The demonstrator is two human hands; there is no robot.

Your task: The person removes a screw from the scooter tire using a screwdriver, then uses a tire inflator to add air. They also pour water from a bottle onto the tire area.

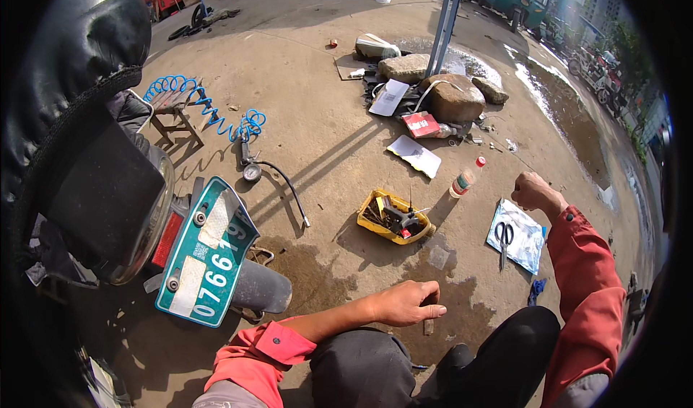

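Note:
My left hand (411, 303) hangs in front of my left knee, wrist bent. Its thumb points right, apart from the curled index finger, and nothing shows between them. Farther right, my right hand (535, 192) is raised with its fingers curled into a fist. Whatever it may hold is hidden. Below that hand, scissors (504, 241) lie on a pale blue plastic packet (526, 242) on the ground. A yellow tray (375, 225) of loose tools sits ahead of my left hand. Beyond it stands a clear bottle (463, 183) with a red cap.
On the left is a parked scooter with a green plate (185, 271) and rear mudguard (267, 288). A tyre inflator gauge (251, 172) on a blue coiled hose lies behind it. Rocks (452, 99) surround a metal post (442, 29). A dark blue cloth (536, 291) lies near my right knee.

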